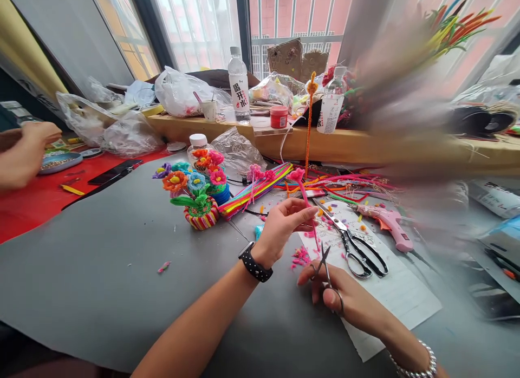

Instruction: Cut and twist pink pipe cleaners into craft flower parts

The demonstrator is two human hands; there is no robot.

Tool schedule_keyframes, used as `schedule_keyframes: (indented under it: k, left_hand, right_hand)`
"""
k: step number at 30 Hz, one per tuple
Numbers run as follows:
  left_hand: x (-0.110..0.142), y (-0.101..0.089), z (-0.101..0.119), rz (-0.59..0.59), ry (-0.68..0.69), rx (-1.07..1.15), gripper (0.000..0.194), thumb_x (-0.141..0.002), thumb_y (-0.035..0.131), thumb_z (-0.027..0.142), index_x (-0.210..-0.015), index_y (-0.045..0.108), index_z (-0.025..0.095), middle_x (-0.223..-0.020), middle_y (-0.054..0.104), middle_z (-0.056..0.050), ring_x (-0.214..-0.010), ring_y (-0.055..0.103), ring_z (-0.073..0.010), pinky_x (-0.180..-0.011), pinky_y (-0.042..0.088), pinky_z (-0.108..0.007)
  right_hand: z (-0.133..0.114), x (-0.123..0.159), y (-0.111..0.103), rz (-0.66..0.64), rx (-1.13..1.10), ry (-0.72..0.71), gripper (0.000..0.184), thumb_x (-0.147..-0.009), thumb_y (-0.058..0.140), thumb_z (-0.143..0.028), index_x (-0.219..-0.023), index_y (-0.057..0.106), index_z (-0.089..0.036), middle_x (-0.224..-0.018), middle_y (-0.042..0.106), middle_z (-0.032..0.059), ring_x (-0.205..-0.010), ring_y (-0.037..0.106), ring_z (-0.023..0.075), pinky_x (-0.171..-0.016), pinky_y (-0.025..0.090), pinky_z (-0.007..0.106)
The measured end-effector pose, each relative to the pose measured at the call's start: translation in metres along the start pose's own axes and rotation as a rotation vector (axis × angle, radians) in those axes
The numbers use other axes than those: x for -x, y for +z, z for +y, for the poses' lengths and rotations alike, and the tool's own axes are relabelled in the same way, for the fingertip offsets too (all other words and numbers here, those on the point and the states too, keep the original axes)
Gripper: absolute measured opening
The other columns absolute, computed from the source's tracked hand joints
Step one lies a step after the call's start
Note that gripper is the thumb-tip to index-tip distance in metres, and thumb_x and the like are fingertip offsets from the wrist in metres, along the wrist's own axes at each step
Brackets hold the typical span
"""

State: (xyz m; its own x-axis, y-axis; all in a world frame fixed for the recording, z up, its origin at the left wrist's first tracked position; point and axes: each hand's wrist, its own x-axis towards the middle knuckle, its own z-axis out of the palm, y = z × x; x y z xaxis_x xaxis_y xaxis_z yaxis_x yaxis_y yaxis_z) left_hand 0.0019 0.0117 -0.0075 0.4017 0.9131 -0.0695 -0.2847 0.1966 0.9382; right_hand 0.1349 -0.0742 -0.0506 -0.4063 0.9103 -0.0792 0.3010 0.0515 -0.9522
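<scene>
My left hand (280, 229), with a dotted black watch band at the wrist, pinches a pink pipe-cleaner flower (297, 175) by its stem. The bloom points up, and the stem's lower end hangs below my fingers. Just under that end, my right hand (339, 291) holds small scissors (324, 261) with fingers through the loops; the blades are a little apart and point upward. Pink fuzz clippings (300, 257) lie on the table beside the blades. Large black-handled scissors (345, 234) rest on a sheet of paper (390, 297) to the right.
Two small pots of pipe-cleaner flowers (202, 213) stand left of my hands. Behind lie a bundle of pipe cleaners (260, 191) and a pink glue gun (388, 223). Bottles and plastic bags line the wooden ledge (260, 131). Another person's hands (30, 150) show at far left. A blurred shape covers the right side.
</scene>
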Motion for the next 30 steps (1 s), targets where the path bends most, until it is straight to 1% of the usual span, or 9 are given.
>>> schedule_keyframes:
  k: [3,7,9,16,25,30]
  left_hand:
    - [0.0007,0.0014,0.001,-0.004,0.023,-0.036,0.026,-0.058,0.069,0.031,-0.07,0.055,0.014,-0.062,0.056,0.001,-0.055,0.056,-0.0091,-0.056,0.045,-0.023]
    - [0.0015,0.0022,0.0017,-0.013,0.027,-0.041,0.023,-0.061,0.067,0.029,-0.071,0.055,0.014,-0.063,0.056,0.002,-0.054,0.054,-0.0075,-0.055,0.045,-0.021]
    - [0.0015,0.0021,0.0014,-0.022,0.03,-0.038,0.023,-0.061,0.067,0.029,-0.071,0.054,0.013,-0.063,0.056,0.002,-0.054,0.055,-0.0074,-0.055,0.045,-0.021]
    - [0.0009,0.0023,-0.0014,-0.039,0.021,-0.054,0.023,-0.062,0.067,0.03,-0.072,0.055,0.013,-0.065,0.057,0.001,-0.055,0.056,-0.0076,-0.054,0.044,-0.02]
    - [0.0002,0.0022,-0.0038,-0.061,0.015,-0.067,0.023,-0.062,0.066,0.03,-0.071,0.055,0.013,-0.064,0.055,0.002,-0.055,0.055,-0.0071,-0.055,0.044,-0.02]
    - [-0.0001,0.001,-0.0004,-0.034,0.025,-0.057,0.022,-0.062,0.066,0.029,-0.071,0.054,0.013,-0.064,0.055,0.002,-0.055,0.055,-0.0073,-0.054,0.045,-0.02]
  right_hand:
    - [-0.0044,0.0015,-0.0003,-0.023,0.02,-0.001,0.073,-0.061,0.026,-0.078,-0.079,0.057,-0.015,-0.066,0.052,0.0034,-0.06,0.046,0.0166,-0.051,0.033,0.025]
    - [-0.0066,0.0038,-0.001,-0.155,-0.031,0.04,0.075,-0.06,0.024,-0.079,-0.077,0.059,-0.014,-0.06,0.048,0.0013,-0.054,0.043,0.0141,-0.047,0.03,0.023]
    - [-0.0061,0.0049,-0.0009,-0.189,-0.054,0.05,0.076,-0.06,0.023,-0.079,-0.077,0.059,-0.014,-0.06,0.047,0.001,-0.054,0.042,0.0133,-0.046,0.028,0.023]
    - [-0.0034,0.0062,0.0007,-0.21,-0.063,0.021,0.076,-0.062,0.023,-0.078,-0.078,0.06,-0.014,-0.069,0.053,0.0036,-0.057,0.046,0.0139,-0.052,0.033,0.024]
    - [-0.0029,0.0056,0.0002,-0.227,-0.075,0.007,0.077,-0.063,0.022,-0.077,-0.074,0.059,-0.012,-0.063,0.049,0.002,-0.054,0.045,0.0129,-0.049,0.031,0.023]
    - [-0.0017,0.0042,0.0002,-0.239,-0.078,0.004,0.076,-0.064,0.022,-0.077,-0.074,0.059,-0.011,-0.062,0.048,0.0018,-0.053,0.046,0.0124,-0.048,0.029,0.022]
